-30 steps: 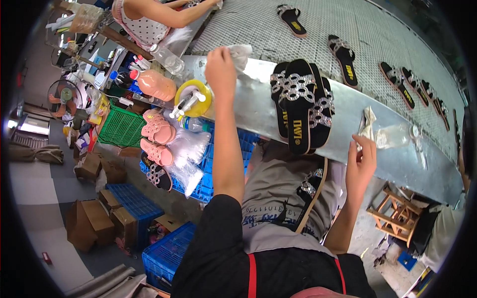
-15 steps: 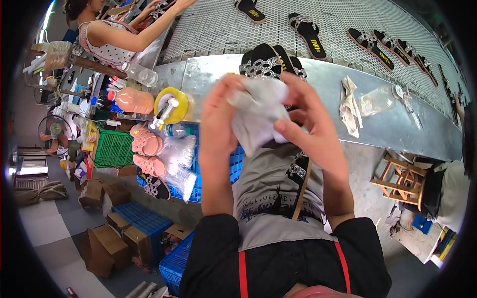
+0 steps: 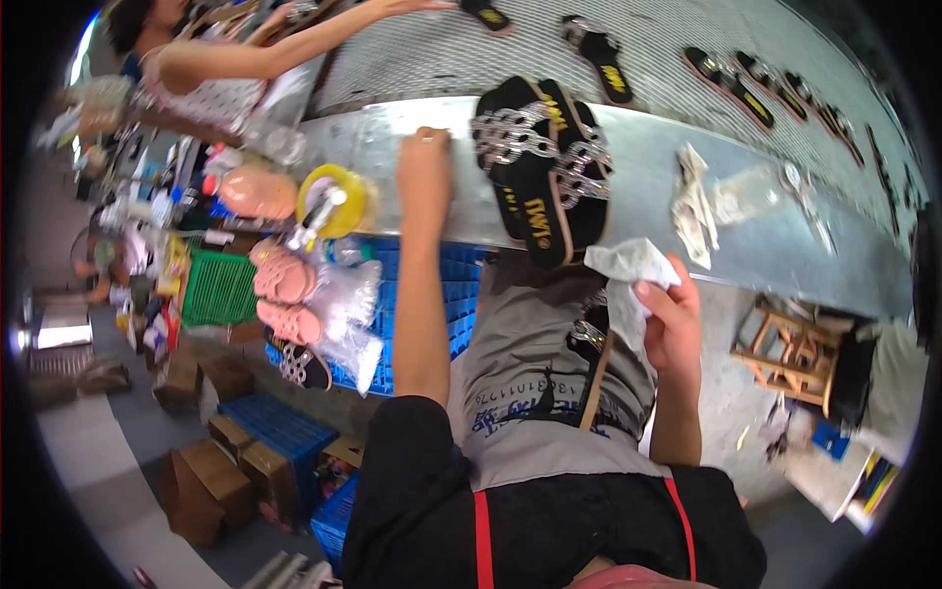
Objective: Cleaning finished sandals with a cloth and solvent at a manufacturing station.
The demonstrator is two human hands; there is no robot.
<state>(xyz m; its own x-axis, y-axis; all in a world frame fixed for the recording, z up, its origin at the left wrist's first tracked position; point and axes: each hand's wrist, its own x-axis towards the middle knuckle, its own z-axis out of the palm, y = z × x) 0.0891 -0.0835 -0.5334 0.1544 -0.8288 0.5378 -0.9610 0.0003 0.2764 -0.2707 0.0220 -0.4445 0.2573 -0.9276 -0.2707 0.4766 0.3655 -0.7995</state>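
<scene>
My right hand [image 3: 675,319] is closed on a white cloth [image 3: 628,263], which hangs from the fingers just off the front edge of the metal ledge [image 3: 383,137]. My left hand [image 3: 424,167] rests on or just above that ledge with its fingers curled under; whatever may be in them is hidden. Between the two hands, black sandals [image 3: 530,167] with silver jewelled straps lie stacked on the ledge, their toes jutting over its near edge. One more jewelled black sandal [image 3: 589,334] lies on my lap against the grey apron [image 3: 510,324].
Beyond the ledge runs a mesh conveyor [image 3: 422,69] with several sandals along it. A yellow tape roll [image 3: 334,201] and an orange bottle [image 3: 257,191] stand left. Pink sandals [image 3: 285,273] sit by a blue crate [image 3: 422,294]. A rag [image 3: 693,206] lies right. Another person's arm [image 3: 324,44] reaches over the conveyor.
Both hands were together on the cloth over the sandals. My left hand has let go and moved up and left to the ledge; my right hand has drawn the cloth right and down.
</scene>
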